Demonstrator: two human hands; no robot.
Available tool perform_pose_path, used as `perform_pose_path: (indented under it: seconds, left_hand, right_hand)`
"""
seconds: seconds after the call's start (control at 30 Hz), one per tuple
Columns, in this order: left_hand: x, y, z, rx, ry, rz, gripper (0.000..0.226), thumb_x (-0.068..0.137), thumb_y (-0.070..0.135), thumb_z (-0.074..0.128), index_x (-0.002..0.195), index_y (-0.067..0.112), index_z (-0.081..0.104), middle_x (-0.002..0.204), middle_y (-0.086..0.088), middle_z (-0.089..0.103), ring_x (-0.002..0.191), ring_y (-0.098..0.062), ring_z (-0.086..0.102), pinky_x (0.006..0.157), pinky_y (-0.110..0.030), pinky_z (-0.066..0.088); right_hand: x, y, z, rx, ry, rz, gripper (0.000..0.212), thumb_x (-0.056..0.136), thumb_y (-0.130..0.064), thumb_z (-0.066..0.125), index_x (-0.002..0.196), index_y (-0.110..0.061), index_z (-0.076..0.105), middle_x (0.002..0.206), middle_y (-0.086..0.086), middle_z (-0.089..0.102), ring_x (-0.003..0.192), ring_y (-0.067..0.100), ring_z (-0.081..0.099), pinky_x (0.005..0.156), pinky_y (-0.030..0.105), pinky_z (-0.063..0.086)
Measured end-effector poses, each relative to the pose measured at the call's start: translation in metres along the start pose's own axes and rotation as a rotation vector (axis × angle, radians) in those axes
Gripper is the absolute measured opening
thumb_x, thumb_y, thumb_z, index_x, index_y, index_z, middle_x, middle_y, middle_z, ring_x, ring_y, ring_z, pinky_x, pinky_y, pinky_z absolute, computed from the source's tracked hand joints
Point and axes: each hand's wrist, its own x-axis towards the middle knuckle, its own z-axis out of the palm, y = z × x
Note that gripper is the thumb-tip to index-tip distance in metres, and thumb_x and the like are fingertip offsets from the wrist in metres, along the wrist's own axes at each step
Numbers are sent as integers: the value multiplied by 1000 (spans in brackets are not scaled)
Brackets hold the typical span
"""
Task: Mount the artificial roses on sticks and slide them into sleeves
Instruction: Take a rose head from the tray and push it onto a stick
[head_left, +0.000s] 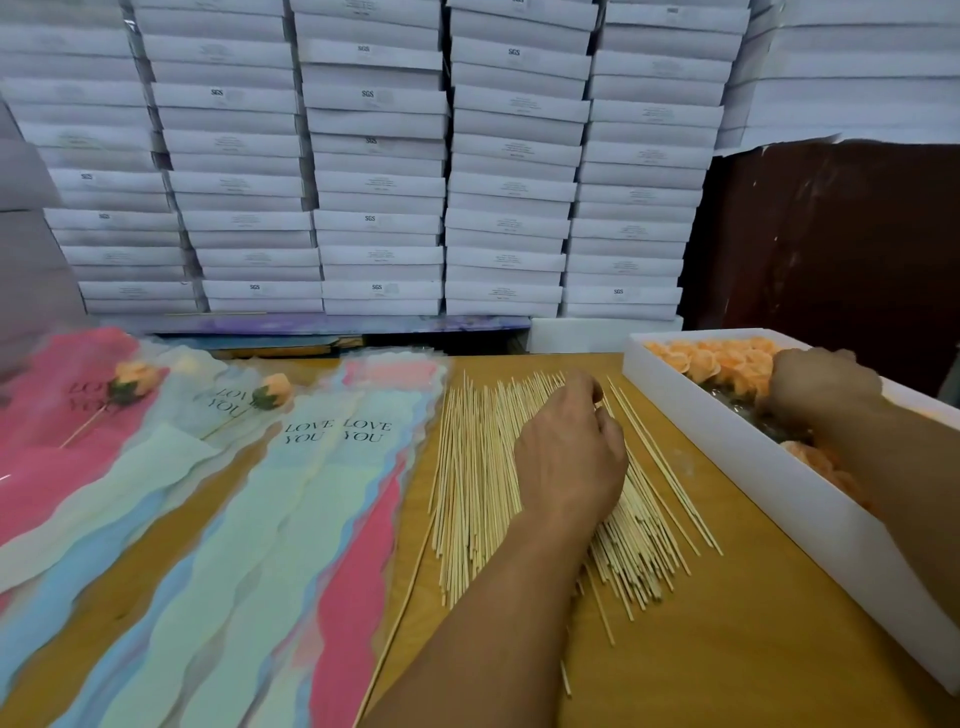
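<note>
A spread pile of thin wooden sticks (478, 467) lies on the wooden table. My left hand (571, 452) rests on the pile with curled fingers, and its thumb and forefinger pinch a stick at the far end. My right hand (818, 384) reaches into a long white box (737, 447) of orange artificial roses (711, 361); its fingers dip among the blooms and are hidden. Stacks of pastel "LOVE YOU" sleeves (332, 467) in pink, mint and blue fan out on the left. Two of those sleeves at the far left each hold a mounted rose (134, 379), the second rose (275, 391) further right.
A wall of stacked white flat boxes (374, 156) rises behind the table. A dark brown panel (831, 234) stands at the back right. Bare wooden table (727, 623) shows between the sticks and the rose box.
</note>
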Motion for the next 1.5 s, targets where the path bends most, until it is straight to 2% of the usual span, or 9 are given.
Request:
perform_pose_path:
  seconds: [0.17,0.33,0.5,0.67,0.87,1.03,1.13,1.37,1.5]
  left_hand:
    - [-1,0,1,7,5,10,14,95,22,54,109,22,56,91,5,65,74,-16,57,62,-34,46]
    - [-1,0,3,13,-6,-9,13,96,24,53,109,23,56,92,6,66,75,-15,60,64,-36,51]
    - [-1,0,4,5,-12,-26,12,95,22,54,107,23,56,88,6,65,75,-16,60,65,-36,51]
    - [1,-1,2,-31,-29,-36,11,95,20,53,106,21,56,87,4,65,76,-18,59,65,-38,50]
    - [2,-3,1,-151,-25,-51,8,96,25,58,102,19,60,79,4,60,74,-17,57,70,-39,51]
    - [3,-1,2,-305,-77,-39,41,91,31,70,129,17,63,99,5,65,89,-10,60,85,-33,54]
    - [2,2,1,-420,-100,-41,58,85,34,77,138,22,57,108,11,66,97,-5,61,85,-26,53]
    - [6,-3,-3,-479,-67,-87,18,86,28,75,102,29,68,83,10,68,78,-7,63,69,-29,56]
    - [12,-8,-6,-456,113,-240,6,92,30,68,91,25,67,74,10,64,74,-5,62,60,-18,49]
  right_hand:
    - [6,4,-10,95,-71,-37,59,86,-33,74,136,-19,46,124,14,59,111,34,53,79,42,45]
    - [4,2,-11,73,-90,5,19,88,-22,70,102,-13,61,80,7,49,86,26,53,71,39,45]
    - [4,2,-13,181,-54,90,32,88,-15,69,116,-8,56,75,9,27,73,26,35,71,40,42]
    - [-2,6,-36,246,-65,87,42,85,-18,76,121,-8,57,113,20,50,71,29,46,70,41,51]
    - [-23,0,-89,385,17,-47,22,84,-21,78,100,-11,68,93,12,64,81,31,61,67,38,54]
    - [-62,-23,-130,606,-50,-212,22,72,-22,88,86,-8,77,86,12,73,83,31,70,80,49,61]
    - [-92,-41,-142,697,-122,-326,18,68,-23,89,72,-9,79,74,11,74,70,23,69,69,37,60]
    - [-131,-81,-128,875,-220,-469,25,78,-24,80,85,-1,76,72,6,67,65,22,58,61,37,46]
    - [-136,-95,-104,1351,-243,-294,27,96,-31,65,79,-12,72,74,6,71,61,17,62,53,30,49]
